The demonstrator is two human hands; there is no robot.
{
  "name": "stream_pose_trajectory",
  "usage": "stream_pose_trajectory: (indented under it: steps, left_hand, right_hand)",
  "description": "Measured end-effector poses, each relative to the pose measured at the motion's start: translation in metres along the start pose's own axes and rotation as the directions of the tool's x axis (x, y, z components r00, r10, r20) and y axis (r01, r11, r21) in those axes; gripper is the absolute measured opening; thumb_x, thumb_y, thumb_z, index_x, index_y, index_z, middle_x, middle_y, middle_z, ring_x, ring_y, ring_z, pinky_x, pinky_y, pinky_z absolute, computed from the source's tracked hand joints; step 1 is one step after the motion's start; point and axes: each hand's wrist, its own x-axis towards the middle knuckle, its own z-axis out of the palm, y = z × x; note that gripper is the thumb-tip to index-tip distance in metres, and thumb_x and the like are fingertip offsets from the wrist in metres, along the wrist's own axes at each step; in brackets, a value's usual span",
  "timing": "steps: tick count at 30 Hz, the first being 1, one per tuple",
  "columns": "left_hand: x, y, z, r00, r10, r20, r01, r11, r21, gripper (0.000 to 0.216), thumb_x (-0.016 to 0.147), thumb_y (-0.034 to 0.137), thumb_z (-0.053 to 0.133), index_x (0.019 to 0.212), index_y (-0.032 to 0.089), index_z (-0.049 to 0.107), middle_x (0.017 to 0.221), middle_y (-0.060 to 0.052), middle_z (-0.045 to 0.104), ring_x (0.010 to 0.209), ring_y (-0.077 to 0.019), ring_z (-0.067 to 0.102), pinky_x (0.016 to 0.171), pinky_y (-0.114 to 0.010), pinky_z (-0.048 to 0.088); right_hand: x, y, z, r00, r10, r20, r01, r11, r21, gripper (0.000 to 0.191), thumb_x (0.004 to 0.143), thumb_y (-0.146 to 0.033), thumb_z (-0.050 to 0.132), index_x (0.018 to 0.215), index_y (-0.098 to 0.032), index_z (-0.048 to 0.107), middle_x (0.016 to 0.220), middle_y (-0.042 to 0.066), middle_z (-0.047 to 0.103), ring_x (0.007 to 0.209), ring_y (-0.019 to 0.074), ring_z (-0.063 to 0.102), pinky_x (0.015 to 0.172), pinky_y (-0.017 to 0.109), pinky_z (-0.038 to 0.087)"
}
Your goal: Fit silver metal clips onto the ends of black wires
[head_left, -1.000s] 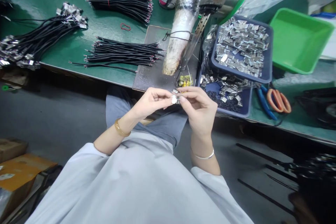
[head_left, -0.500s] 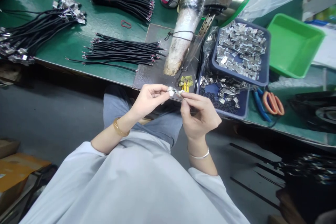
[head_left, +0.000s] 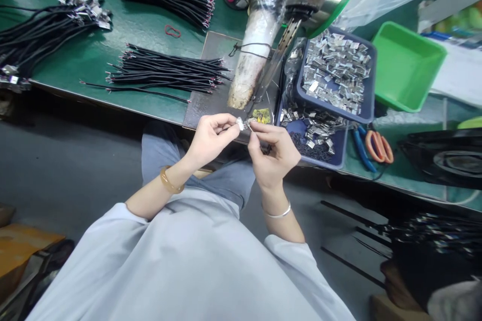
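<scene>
My left hand (head_left: 211, 138) pinches a small silvery metal piece (head_left: 240, 123) between thumb and fingertips. Close against it, my right hand (head_left: 277, 153) has thumb and fingers closed on another small metal piece (head_left: 247, 125), mostly hidden by the fingertips. Whether the two pieces touch or are joined I cannot tell. Both hands are at the front edge of a dark board (head_left: 211, 103). Just behind the right fingertips lies a yellow sponge (head_left: 262, 113). Beyond it, a perforated metal barrel (head_left: 288, 35) slopes down beside a film-wrapped tube (head_left: 256, 35).
Black cables (head_left: 165, 70) lie loose at left, near a tied cable bundle (head_left: 165, 0) and cables with metal ends (head_left: 85, 7). Blue trays (head_left: 371, 90) of metal pieces, a green tray (head_left: 406, 70) and orange-and-blue-handled pliers (head_left: 376, 146) are at right. A person's head shows lower right.
My right hand has moved slightly left, and its metal piece is now closer to the one in my left hand. The whole view has shifted a little.
</scene>
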Motion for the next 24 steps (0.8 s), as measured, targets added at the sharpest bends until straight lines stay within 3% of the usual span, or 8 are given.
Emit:
stream_pose_trajectory:
  steps: [6, 11, 18, 24]
  left_hand:
    - [0.0016, -0.0033, 0.003, 0.997, 0.061, -0.041, -0.059, 0.997, 0.043, 0.024, 0.071, 0.032, 0.077, 0.061, 0.015, 0.064, 0.058, 0.003, 0.053, 0.055, -0.0073, 0.042, 0.052, -0.02, 0.036]
    - [0.0027, -0.0037, 0.0037, 0.993, 0.101, -0.062, -0.094, 0.989, 0.112, 0.021, 0.073, 0.028, 0.072, 0.06, 0.015, 0.061, 0.055, 0.003, 0.046, 0.052, -0.0066, 0.034, 0.048, -0.021, 0.026]
    - [0.0024, 0.0008, 0.0049, 0.985, 0.155, -0.073, -0.143, 0.978, 0.153, 0.016, 0.074, 0.023, 0.065, 0.061, 0.014, 0.063, 0.054, 0.004, 0.04, 0.052, -0.0061, 0.032, 0.048, -0.021, 0.024]
    - [0.001, -0.0024, 0.0027, 0.993, 0.106, -0.059, -0.094, 0.98, 0.174, 0.017, 0.072, 0.025, 0.064, 0.061, 0.013, 0.063, 0.057, 0.003, 0.048, 0.053, -0.0059, 0.036, 0.048, -0.019, 0.027]
  right_hand:
    - [0.0013, 0.0035, 0.0014, 0.979, -0.205, 0.022, 0.205, 0.958, -0.199, 0.017, 0.088, -0.009, 0.065, 0.091, -0.025, 0.061, 0.094, 0.002, 0.078, 0.083, 0.0158, 0.076, 0.071, 0.028, 0.061]
    - [0.002, 0.0056, 0.004, 0.968, -0.247, 0.032, 0.247, 0.935, -0.253, 0.017, 0.09, -0.01, 0.064, 0.092, -0.026, 0.06, 0.095, 0.001, 0.079, 0.082, 0.0152, 0.076, 0.072, 0.028, 0.061]
    - [0.0095, 0.0019, 0.0045, 0.951, -0.309, 0.007, 0.297, 0.909, -0.292, 0.016, 0.087, -0.009, 0.068, 0.089, -0.024, 0.061, 0.092, 0.003, 0.079, 0.078, 0.0146, 0.076, 0.069, 0.024, 0.063]
    - [0.007, 0.0014, 0.0031, 0.933, -0.357, 0.043, 0.354, 0.892, -0.28, 0.019, 0.083, -0.004, 0.069, 0.084, -0.02, 0.058, 0.09, 0.008, 0.079, 0.077, 0.014, 0.077, 0.07, 0.019, 0.06]
